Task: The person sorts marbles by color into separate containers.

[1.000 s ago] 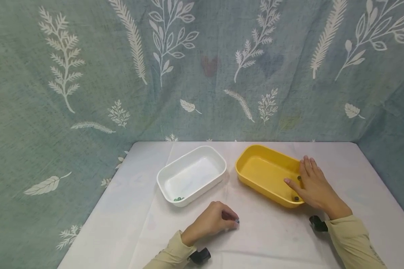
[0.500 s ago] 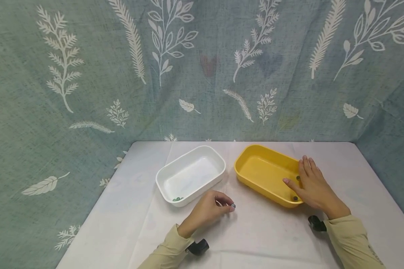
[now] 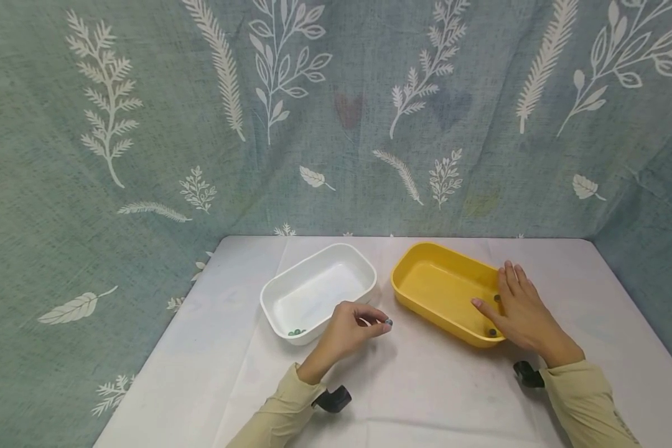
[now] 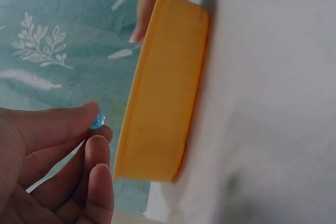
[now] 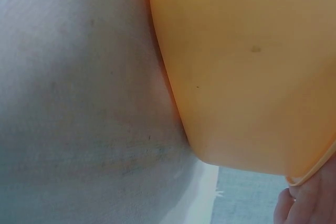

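Observation:
A small blue see-through marble [image 4: 98, 119] is pinched between the thumb and index finger of my left hand [image 3: 348, 333]. That hand hovers over the cloth, between the white tray [image 3: 272, 288] and the yellow tray [image 3: 425, 314], near the white one's front edge. My right hand [image 3: 523, 311] rests on the right end of the yellow tray, fingers straight, thumb reaching over the rim. Small dark round pieces [image 3: 492, 333] lie in the yellow tray close to that thumb. Several small green round pieces [image 3: 297, 332] sit in the near corner of the white tray.
White cloth [image 3: 442, 398] covers the table. A leaf-patterned curtain [image 3: 336, 124] hangs behind it and along both sides. Each wrist carries a black camera [image 3: 333, 399] close to the table surface.
My left hand has risen and moved away from me, toward the gap between the trays, still pinching the blue marble. My right hand and both trays stay in place.

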Available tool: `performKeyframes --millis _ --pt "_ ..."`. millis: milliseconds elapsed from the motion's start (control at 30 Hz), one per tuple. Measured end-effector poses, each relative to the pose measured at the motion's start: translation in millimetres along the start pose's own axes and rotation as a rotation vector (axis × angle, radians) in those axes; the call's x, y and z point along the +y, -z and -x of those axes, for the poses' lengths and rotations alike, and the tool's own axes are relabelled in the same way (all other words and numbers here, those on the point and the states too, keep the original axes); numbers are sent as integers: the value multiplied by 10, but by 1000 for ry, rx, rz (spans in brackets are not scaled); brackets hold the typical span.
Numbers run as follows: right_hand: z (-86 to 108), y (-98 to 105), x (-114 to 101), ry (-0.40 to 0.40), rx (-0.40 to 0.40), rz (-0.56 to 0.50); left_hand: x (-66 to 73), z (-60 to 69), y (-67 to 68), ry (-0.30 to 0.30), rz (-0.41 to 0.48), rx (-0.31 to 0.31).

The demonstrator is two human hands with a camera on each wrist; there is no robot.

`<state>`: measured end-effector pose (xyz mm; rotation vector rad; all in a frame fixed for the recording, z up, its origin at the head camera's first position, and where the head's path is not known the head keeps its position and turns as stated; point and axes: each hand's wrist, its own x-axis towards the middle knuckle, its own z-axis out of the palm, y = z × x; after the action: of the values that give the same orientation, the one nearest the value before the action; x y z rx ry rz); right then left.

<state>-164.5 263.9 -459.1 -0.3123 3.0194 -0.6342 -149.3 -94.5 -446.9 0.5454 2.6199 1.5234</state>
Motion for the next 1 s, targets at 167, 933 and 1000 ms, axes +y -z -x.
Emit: performKeyframes --millis 167,933,1000 --pt "1 -2 -3 4 1 -2 28 -53 16 -13 30 24" --pt "-5 -1 12 4 -3 -6 240 -341 64 -58 137 77" --pt "-4 -1 9 2 -5 -5 265 -358 66 -51 137 83"
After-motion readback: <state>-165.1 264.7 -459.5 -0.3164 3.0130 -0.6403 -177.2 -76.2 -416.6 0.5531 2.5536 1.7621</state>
